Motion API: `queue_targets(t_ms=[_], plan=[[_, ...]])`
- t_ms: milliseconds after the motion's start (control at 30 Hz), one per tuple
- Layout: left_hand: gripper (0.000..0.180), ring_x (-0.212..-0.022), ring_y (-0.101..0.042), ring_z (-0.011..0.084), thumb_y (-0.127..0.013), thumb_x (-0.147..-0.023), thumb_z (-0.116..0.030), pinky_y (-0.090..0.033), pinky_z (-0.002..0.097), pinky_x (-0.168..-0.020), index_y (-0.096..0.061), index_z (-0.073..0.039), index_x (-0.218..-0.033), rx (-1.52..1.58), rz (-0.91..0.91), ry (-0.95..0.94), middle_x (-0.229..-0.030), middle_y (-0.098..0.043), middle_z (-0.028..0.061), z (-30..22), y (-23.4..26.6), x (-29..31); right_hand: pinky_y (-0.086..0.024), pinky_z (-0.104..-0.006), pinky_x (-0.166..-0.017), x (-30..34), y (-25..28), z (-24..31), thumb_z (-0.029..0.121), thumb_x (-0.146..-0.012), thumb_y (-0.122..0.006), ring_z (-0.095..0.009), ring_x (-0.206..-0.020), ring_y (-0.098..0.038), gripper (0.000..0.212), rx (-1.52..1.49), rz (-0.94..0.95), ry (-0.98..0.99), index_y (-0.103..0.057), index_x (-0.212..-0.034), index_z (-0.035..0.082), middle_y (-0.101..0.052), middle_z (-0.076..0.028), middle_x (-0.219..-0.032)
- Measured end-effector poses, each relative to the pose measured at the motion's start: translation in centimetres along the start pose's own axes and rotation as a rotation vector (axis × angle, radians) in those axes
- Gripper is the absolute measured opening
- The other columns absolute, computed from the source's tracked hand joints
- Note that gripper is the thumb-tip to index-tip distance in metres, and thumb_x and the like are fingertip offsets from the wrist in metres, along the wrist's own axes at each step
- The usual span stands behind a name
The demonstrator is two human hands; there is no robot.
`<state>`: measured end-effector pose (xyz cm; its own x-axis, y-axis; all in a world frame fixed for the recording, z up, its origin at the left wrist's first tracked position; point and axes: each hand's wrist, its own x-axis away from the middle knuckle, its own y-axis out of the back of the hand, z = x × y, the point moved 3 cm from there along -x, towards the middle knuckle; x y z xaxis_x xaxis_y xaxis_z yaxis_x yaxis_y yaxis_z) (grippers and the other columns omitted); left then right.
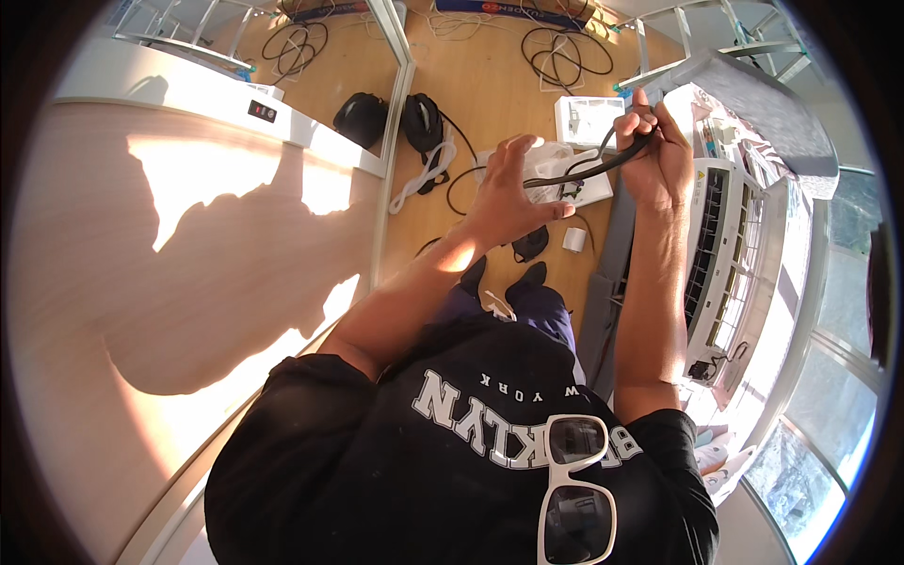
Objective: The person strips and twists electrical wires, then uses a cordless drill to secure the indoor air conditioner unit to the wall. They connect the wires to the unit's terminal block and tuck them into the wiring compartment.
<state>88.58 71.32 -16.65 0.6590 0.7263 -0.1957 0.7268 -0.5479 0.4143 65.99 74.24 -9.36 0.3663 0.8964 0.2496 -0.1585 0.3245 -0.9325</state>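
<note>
A black cable [603, 168] hangs in front of me, curving down to the left from my right hand. My right hand [656, 160] is raised and closed around its upper end, with the fingers curled. To the left, my left hand [508, 193] has its fingers and thumb spread. The cable's other end runs into the gap between that thumb and the fingers, and I cannot make out whether it touches them. Beneath the cable, on the floor, lie a white carton [593, 191] and clear plastic wrapping [556, 160].
A white air conditioner unit [711, 245] with exposed louvres lies at the right, beside a grey padded piece of furniture [763, 113]. A white box [589, 121], white roll [574, 239], black pouch [532, 244], and black bag [421, 122] occupy the floor. A ladder [734, 42] stands far right.
</note>
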Motion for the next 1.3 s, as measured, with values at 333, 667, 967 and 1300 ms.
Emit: queue_targets(t_ms=[333,667,967,1300], plan=[[0.055,-0.058,-0.035,0.0109,-0.050,-0.110,-0.065,-0.042,0.0340,-0.064,-0.055,-0.015,-0.088,1.623,0.495,0.753,-0.066,-0.036,-0.0055,-3.6,-1.9,-3.5,-0.041,-0.0543,-0.118,5.6,2.6,-3.4,0.082,-0.097,-0.054,-0.036,-0.133,-0.060,0.114,0.825,0.454,-0.411,-0.025,-0.169,-0.002,-0.059,-0.020,-0.151],[0.075,-0.116,-0.067,0.0250,-0.058,-0.101,-0.073,-0.045,0.0424,-0.111,-0.068,-0.003,-0.129,0.855,1.114,0.551,-0.117,-0.073,0.0120,1.2,0.0,3.5,-0.029,-0.0254,-0.048,6.1,2.8,-4.1,0.046,-0.116,-0.044,-0.009,-0.057,-0.033,0.044,-0.096,-0.002,-0.236,-0.057,-0.098,0.008,-0.033,0.006,-0.066],[0.041,-0.082,-0.066,0.0193,-0.053,-0.114,-0.047,-0.054,0.0444,-0.092,-0.065,-0.008,-0.114,1.876,0.347,0.461,-0.088,-0.065,0.0025,-0.7,3.6,-7.8,-0.053,-0.0428,-0.096,11.2,6.6,-12.6,0.072,-0.103,-0.057,-0.017,-0.091,-0.066,0.075,1.414,0.609,-0.554,-0.069,-0.133,0.005,-0.067,-0.008,-0.085],[0.049,-0.077,-0.061,0.0120,-0.053,-0.113,-0.051,-0.055,0.0365,-0.085,-0.067,-0.004,-0.115,1.000,1.022,0.588,-0.079,-0.062,-0.0026,-2.9,0.1,6.3,-0.055,-0.0480,-0.097,2.3,1.1,-0.4,0.046,-0.115,-0.048,-0.029,-0.094,-0.065,0.052,0.098,-0.023,0.236,-0.061,-0.127,-0.003,-0.066,-0.012,-0.097]])
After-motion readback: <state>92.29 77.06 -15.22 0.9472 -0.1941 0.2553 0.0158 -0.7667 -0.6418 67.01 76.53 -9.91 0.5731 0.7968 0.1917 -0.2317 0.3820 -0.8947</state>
